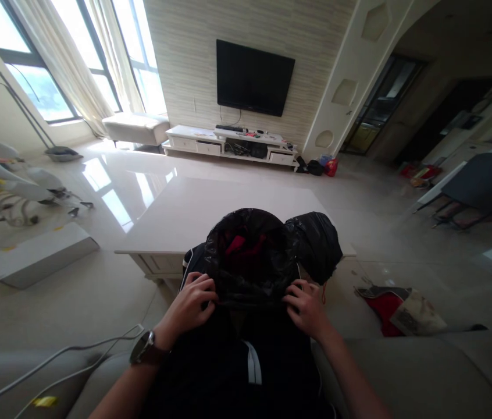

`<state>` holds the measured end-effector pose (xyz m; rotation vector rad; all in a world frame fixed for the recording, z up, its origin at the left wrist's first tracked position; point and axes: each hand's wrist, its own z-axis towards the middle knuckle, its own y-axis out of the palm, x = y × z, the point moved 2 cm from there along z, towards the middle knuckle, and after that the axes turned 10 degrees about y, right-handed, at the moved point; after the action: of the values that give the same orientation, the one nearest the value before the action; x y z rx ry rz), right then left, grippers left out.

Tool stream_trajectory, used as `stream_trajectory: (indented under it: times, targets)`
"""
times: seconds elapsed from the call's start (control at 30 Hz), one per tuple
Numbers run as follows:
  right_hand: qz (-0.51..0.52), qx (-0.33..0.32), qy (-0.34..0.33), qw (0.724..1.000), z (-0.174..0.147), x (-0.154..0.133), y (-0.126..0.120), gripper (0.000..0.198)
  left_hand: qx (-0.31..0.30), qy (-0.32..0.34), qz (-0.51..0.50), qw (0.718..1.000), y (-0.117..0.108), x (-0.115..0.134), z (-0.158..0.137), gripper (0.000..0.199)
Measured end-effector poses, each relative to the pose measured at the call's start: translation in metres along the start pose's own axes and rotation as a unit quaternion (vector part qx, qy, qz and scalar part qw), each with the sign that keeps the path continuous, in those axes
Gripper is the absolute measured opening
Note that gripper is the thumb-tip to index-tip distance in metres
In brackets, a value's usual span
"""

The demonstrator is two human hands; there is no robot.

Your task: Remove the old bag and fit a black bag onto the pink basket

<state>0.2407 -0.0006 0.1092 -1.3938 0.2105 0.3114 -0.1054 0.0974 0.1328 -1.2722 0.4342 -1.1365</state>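
Note:
A black plastic bag (pixel 252 279) stands upright before me at the near edge of the coffee table, its mouth held wide in a round ring. Red cloth-like stuff (pixel 238 245) shows inside; the depths are too dark to make out. On the near left of the rim, my left hand (pixel 198 297), with a watch (pixel 142 347) on the wrist, has its fingers curled over the plastic. My right hand (pixel 305 305) pinches the near right of the same rim. Against the bag's right side rests another black plastic bundle (pixel 318 244).
The pale coffee table (pixel 176 215) extends beyond the bag. A long white box (pixel 43 256) lies on the floor at left. Red and beige fabric (pixel 407 311) lies on the floor at right. A white cable (pixel 67 349) crosses the sofa (pixel 412 372) on the left.

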Motion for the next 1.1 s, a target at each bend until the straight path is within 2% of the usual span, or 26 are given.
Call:
stream_trajectory:
  times: [0.07, 0.13, 0.2, 0.27, 0.33, 0.43, 0.53, 0.6, 0.67, 0.73, 0.8, 0.87, 0.97, 1.1]
  targets:
    - [-0.005, -0.032, 0.030, 0.999, -0.001, -0.005, 0.007, 0.030, -0.025, -0.038, 0.006, 0.999, 0.010, 0.001, -0.001, 0.028]
    - [0.015, -0.028, 0.079, 0.996, 0.000, -0.008, 0.015, 0.031, -0.033, -0.084, 0.013, 0.996, 0.020, 0.001, 0.001, 0.029]
    - [0.065, -0.017, 0.127, 0.990, 0.004, -0.009, 0.024, 0.031, -0.036, -0.116, 0.012, 0.993, 0.028, -0.001, 0.004, 0.031]
    - [0.159, 0.004, 0.195, 0.968, 0.010, -0.008, 0.031, 0.039, -0.034, -0.133, 0.002, 0.990, 0.035, -0.003, 0.008, 0.033]
    - [0.295, 0.028, 0.267, 0.917, 0.018, -0.007, 0.036, 0.051, -0.014, -0.147, -0.016, 0.989, 0.040, -0.007, 0.011, 0.033]
    - [0.494, 0.029, 0.314, 0.810, 0.035, -0.014, 0.039, 0.060, 0.045, -0.163, -0.055, 0.984, 0.047, -0.014, 0.015, 0.031]
    - [0.614, 0.007, 0.359, 0.703, 0.051, -0.028, 0.040, 0.058, 0.109, -0.179, -0.097, 0.973, 0.054, -0.023, 0.016, 0.033]
    - [0.656, 0.018, 0.387, 0.647, 0.058, -0.037, 0.040, 0.050, 0.167, -0.211, -0.112, 0.956, 0.056, -0.029, 0.014, 0.033]
    - [0.681, 0.049, 0.394, 0.616, 0.059, -0.044, 0.039, 0.041, 0.232, -0.269, -0.121, 0.927, 0.055, -0.035, 0.012, 0.031]
    - [0.695, 0.078, 0.394, 0.596, 0.057, -0.049, 0.036, 0.035, 0.285, -0.342, -0.151, 0.883, 0.052, -0.038, 0.008, 0.026]
    - [0.709, 0.092, 0.387, 0.582, 0.051, -0.052, 0.031, 0.033, 0.325, -0.403, -0.229, 0.825, 0.048, -0.038, 0.005, 0.025]
    - [0.720, 0.100, 0.384, 0.569, 0.043, -0.052, 0.023, 0.033, 0.361, -0.434, -0.341, 0.751, 0.044, -0.034, 0.003, 0.041]
    - [0.731, 0.117, 0.389, 0.548, 0.031, -0.045, 0.006, 0.031, 0.392, -0.423, -0.486, 0.656, 0.033, -0.020, 0.002, 0.066]
    - [0.728, 0.125, 0.395, 0.546, 0.016, -0.031, -0.018, 0.026, 0.396, -0.334, -0.627, 0.583, 0.011, 0.009, 0.001, 0.057]
